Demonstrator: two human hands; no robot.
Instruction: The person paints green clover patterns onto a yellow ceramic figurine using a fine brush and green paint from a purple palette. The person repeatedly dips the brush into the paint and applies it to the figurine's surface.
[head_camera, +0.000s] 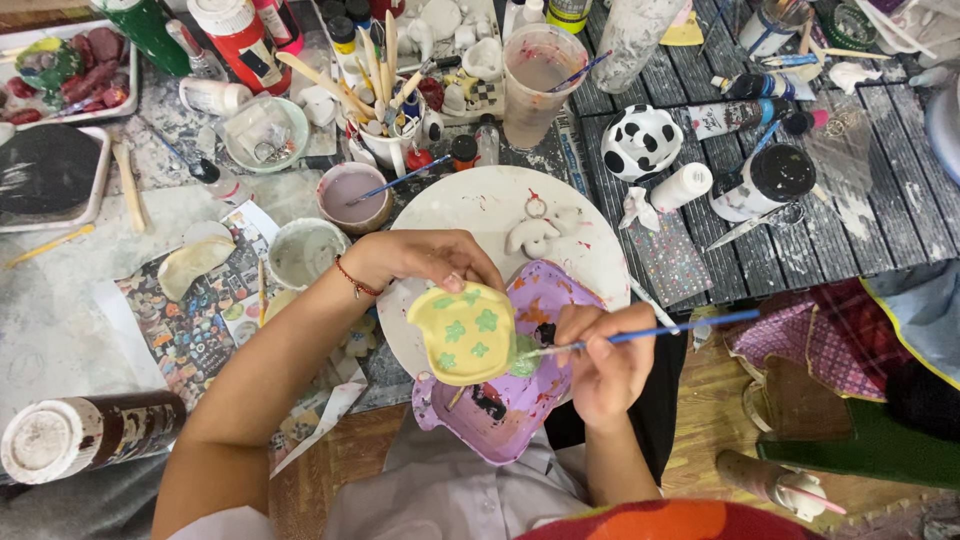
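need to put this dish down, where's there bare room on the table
Free: the white round board above the left hand, and the pale tabletop left of the printed paper. Crowded: the jars and brushes along the top.

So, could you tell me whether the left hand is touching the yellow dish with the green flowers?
Touching. The head view shows the left hand gripping the yellow dish by its upper edge, fingers curled over the rim and holding it above the purple palette.

A black-spotted white ceramic piece (641, 141) sits on the counter (900, 200) near a clear water cup (540, 80) and a white jar of brushes (385, 135).
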